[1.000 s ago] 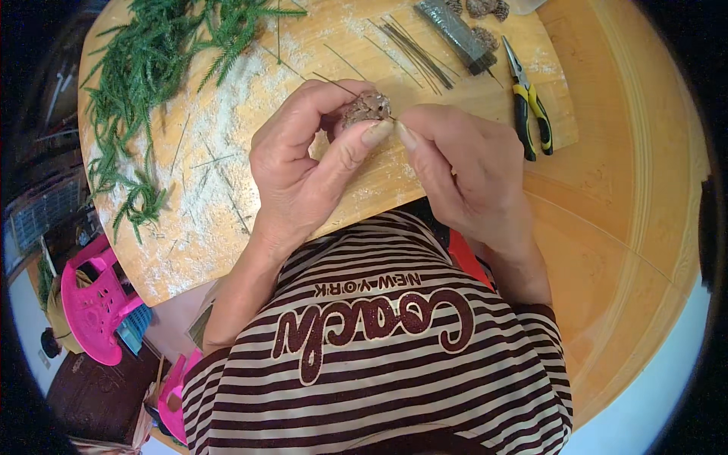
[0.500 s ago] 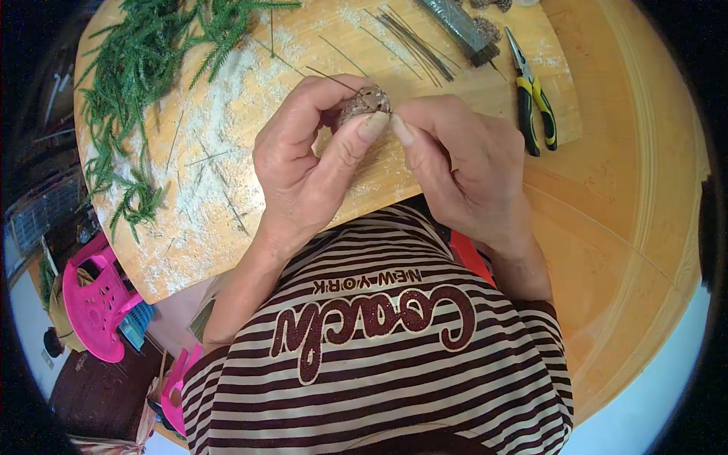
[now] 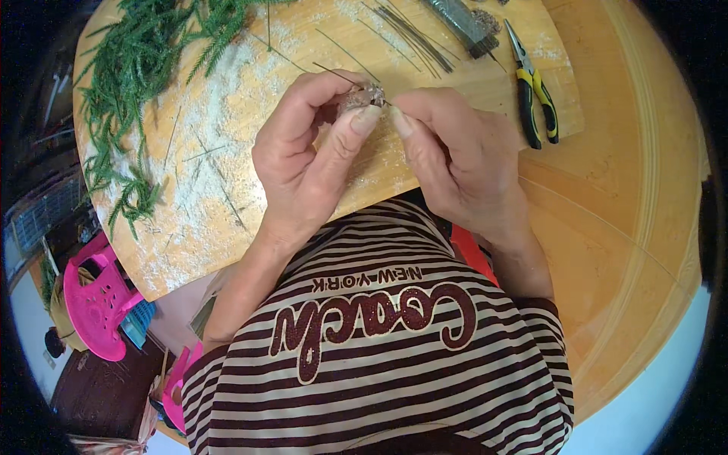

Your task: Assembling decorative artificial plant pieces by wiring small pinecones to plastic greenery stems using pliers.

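Note:
A small brown pine cone [image 3: 355, 99] is pinched between the thumb and fingers of my left hand [image 3: 299, 155], above the near part of the board. One end of a thin dark wire [image 3: 334, 72] sticks out past the cone on the far left side. At the cone's right edge, the thumb and forefinger of my right hand [image 3: 466, 163] are closed on the wire's other end, of which only a short bit shows. My fingers cover much of the cone.
Green artificial pine sprigs [image 3: 136, 83] spread over the board's [image 3: 227, 254] left side, among white flakes. A bundle of dark wires [image 3: 417, 38], a clear plastic-wrapped bundle [image 3: 464, 26] and pine cones [image 3: 486, 20] lie at the back. Long-nose pliers [image 3: 537, 98] lie right. Pink chair [image 3: 95, 303] lower left.
My right fingertips have shifted slightly away from the cone, and a short piece of wire now shows between. The cone has turned a little in my left hand.

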A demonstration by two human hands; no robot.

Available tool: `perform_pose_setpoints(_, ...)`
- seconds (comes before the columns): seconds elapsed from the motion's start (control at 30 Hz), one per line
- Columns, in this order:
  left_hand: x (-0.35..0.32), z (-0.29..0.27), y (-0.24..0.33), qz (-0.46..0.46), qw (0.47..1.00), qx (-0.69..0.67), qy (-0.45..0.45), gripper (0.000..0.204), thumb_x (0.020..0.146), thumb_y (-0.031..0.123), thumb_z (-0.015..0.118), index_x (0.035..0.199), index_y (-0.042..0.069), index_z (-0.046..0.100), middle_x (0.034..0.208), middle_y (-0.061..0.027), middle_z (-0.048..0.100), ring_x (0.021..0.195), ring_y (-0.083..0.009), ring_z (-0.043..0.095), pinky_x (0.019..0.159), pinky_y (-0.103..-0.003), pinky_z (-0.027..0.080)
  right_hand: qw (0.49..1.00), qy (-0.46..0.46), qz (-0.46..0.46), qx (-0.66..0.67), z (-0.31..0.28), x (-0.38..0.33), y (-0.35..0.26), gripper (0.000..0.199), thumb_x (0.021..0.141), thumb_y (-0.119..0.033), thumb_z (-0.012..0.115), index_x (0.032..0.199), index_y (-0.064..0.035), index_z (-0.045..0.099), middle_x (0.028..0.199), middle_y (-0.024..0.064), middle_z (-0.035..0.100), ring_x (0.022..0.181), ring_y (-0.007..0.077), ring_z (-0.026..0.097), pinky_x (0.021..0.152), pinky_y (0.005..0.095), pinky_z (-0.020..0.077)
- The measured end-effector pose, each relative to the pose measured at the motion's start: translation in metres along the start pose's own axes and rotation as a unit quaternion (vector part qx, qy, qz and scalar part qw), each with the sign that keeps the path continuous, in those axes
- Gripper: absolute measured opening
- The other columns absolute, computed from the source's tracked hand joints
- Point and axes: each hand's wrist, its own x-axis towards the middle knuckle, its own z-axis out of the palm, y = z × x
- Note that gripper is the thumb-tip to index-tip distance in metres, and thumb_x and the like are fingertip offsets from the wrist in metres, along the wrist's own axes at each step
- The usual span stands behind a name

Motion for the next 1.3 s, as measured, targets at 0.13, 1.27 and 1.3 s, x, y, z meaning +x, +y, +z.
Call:
perform_pose_setpoints(0.13, -0.002, -0.003, -0.003, 0.020, 0.999, 0.036, -0.017, 0.024, 0.088, 0.003, 0.062, 0.110, -0.003, 0.055, 0.096, -0.0034, 0.058, 0.084, -0.0072, 0.053, 0.076, -0.020, 0.044, 1.000, 0.002, 0.011, 0.006, 0.001, -0.001, 0.000, 0.018, 0.081, 0.004, 0.060, 0.098, 0.0004, 0.058, 0.070, 0.0107, 0.058, 0.051, 0.0167, 0.056, 0.047, 0.0258, 0.0422)
perform_pose_setpoints(1.27, 0.019, 0.022, 0.014, -0.250, 0.912, -0.322, 0.036, 0.018, 0.097, 0.020, 0.047, 0.094, 0.004, 0.054, 0.080, -0.0065, 0.057, 0.063, -0.0111, 0.047, 0.058, -0.024, 0.039, 0.999, 0.022, 0.002, 0.047, 0.000, -0.009, -0.003, 0.010, 0.085, 0.004, 0.057, 0.094, 0.0020, 0.054, 0.074, 0.0127, 0.063, 0.064, 0.0237, 0.064, 0.055, 0.0303, 0.0484)
perform_pose_setpoints(1.3, 0.019, 0.025, 0.016, -0.252, 0.915, -0.310, 0.052, 0.018, 0.097, 0.020, 0.047, 0.095, 0.004, 0.054, 0.080, -0.0064, 0.056, 0.063, -0.0112, 0.047, 0.058, -0.024, 0.039, 0.998, 0.017, 0.009, 0.053, 0.002, -0.010, -0.003, 0.010, 0.085, 0.005, 0.057, 0.095, 0.0022, 0.053, 0.076, 0.0124, 0.063, 0.066, 0.0235, 0.065, 0.056, 0.0302, 0.0492)
